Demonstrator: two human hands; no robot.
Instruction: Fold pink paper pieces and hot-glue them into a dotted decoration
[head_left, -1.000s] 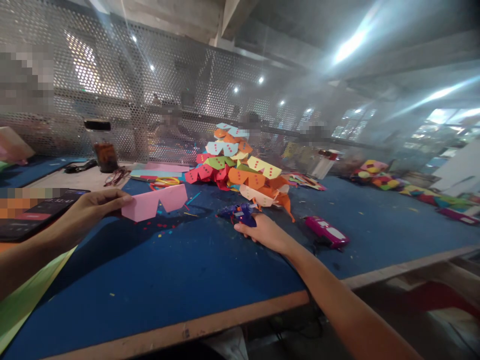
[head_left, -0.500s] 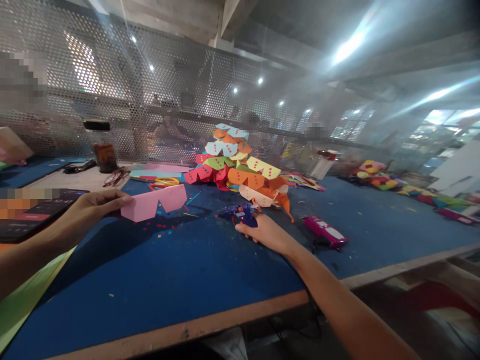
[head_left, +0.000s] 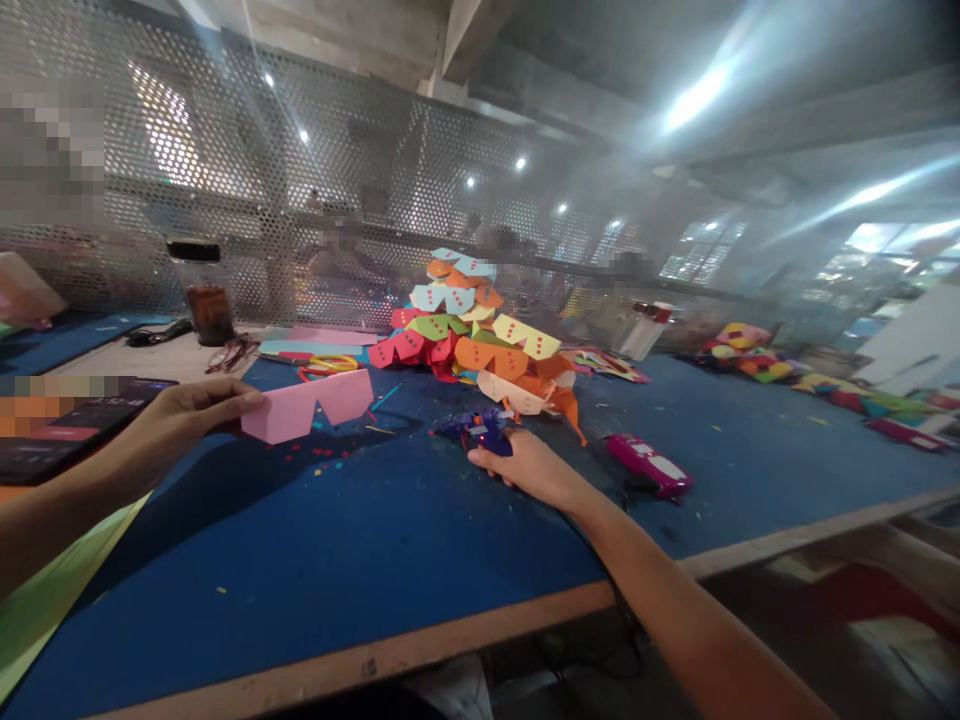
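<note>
My left hand [head_left: 214,405] pinches the left end of a pink paper mask [head_left: 337,398], a folded cut-out with a notch in its lower edge, held just above the blue table [head_left: 322,560]. My right hand [head_left: 529,465] is wrapped round the handle of a dark blue glue gun [head_left: 480,428], whose nozzle points left, low over the table. The gun's cable runs down beneath my right forearm. Tiny red and blue paper bits [head_left: 319,455] lie under the pink mask. Behind the glue gun rises a heap of coloured paper masks [head_left: 491,355] with dots on them.
A magenta device [head_left: 651,466] lies right of my right hand. Yellow-handled scissors [head_left: 330,366], pink and blue sheets [head_left: 330,338], spectacles [head_left: 234,353] and a dark-lidded jar [head_left: 204,295] are at the back left. A phone [head_left: 75,430] lies by my left wrist. A perforated metal screen [head_left: 315,200] stands behind.
Almost nothing differs. Both hands keep the same grip and place, with only a very slight shift of the view.
</note>
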